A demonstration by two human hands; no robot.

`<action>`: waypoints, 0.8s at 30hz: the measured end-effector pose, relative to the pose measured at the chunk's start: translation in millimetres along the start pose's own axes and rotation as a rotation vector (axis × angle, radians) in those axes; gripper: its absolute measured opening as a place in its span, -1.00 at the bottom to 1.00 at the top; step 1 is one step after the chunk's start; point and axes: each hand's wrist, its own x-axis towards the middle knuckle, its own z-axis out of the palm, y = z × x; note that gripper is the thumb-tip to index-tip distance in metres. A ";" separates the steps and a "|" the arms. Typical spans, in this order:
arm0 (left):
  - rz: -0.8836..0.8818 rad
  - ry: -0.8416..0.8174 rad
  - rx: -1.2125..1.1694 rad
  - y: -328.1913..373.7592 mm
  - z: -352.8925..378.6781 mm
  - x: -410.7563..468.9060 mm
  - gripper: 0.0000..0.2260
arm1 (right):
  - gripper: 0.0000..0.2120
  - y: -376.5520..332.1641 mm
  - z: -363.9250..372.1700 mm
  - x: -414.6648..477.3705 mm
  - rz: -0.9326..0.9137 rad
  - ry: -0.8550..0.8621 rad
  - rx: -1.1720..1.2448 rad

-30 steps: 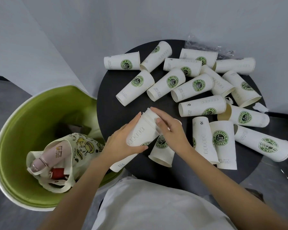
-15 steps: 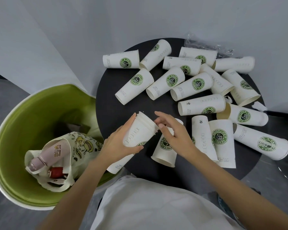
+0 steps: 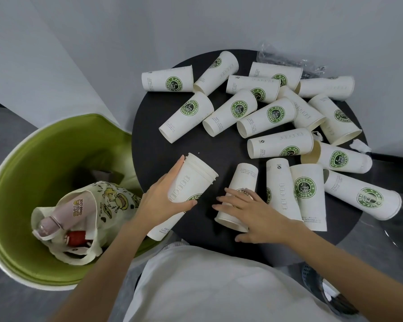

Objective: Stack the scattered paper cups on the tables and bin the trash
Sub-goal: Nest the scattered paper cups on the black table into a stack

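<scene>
On a round black table (image 3: 154, 140) lie several white paper cups with green logos, all on their sides. My left hand (image 3: 161, 201) grips a tilted stack of nested cups (image 3: 191, 180) at the table's near left edge; the stack's lower end hangs past the edge. My right hand (image 3: 254, 212) rests with spread, fairly straight fingers on a lying cup (image 3: 247, 177) just right of the stack. More cups (image 3: 305, 189) lie close on its right. A crumpled paper scrap (image 3: 361, 145) sits at the right edge and clear plastic wrap (image 3: 282, 59) at the back.
A green round tub (image 3: 33, 170) stands left of the table, holding a printed tote bag (image 3: 107, 201) with a pink bottle. Grey walls close in behind the table. My white shirt fills the bottom of the view.
My right hand left the top of the stack and came down onto the lying cup beside it. My left hand kept hold of the stack, which shifted slightly left.
</scene>
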 end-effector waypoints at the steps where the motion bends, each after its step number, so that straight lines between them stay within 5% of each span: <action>1: 0.000 0.000 -0.002 0.0 0.2 -0.3 -0.04 | -0.14 0.4 0.1 -2.2 -0.006 -0.035 -0.041; 8: 0.009 0.012 -0.006 -4.7 0.9 -0.4 -0.04 | 0.04 4.0 16.2 -4.7 -0.141 -0.007 -0.386; 24: 0.031 0.138 -0.001 -20.7 -7.1 -1.5 -0.03 | 0.01 1.3 4.1 58.6 -0.290 -0.002 -0.519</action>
